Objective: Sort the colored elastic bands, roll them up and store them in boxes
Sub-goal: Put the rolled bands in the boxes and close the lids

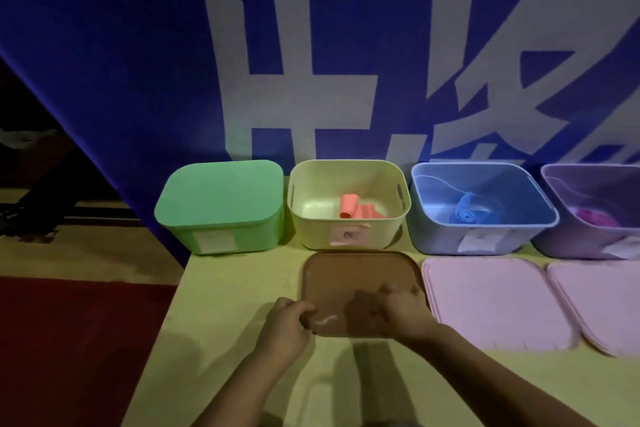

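A: Hands first. Left hand [287, 317] pinches the near-left corner of the brown lid [356, 281], fingers curled round the edge. Right hand [394, 308] grips the near edge of the same lid, fingers on top. Both grasping, neither released.

B: Lid lifted?

A: Can't tell. Looks flat on the desk [242, 305], or barely raised at the near edge.

B: Which box does it go on?

A: My guess is the cream box [348, 204], just behind the lid and open. An orange band [349, 206], partly rolled, lies inside it, with a loose tail toward the right.

B: Other bands?

A: A blue band [465, 211] is rolled in the blue box [481, 208]. Something pink-magenta [595, 218] sits in the purple box [588, 211], too dim to say more. The green box [221, 206] on the left is already lidded. Two pink lids [495, 302] lie on the desk in front of the blue and purple boxes.

B: Tips for the step?

A: Raise the lid level with both hands, carry it straight back, line its corners up with the cream rim, then press down evenly. Check the orange tail stays below the rim so it isn't trapped. Keep clear of the neighbouring pink lid; it lies just beside.
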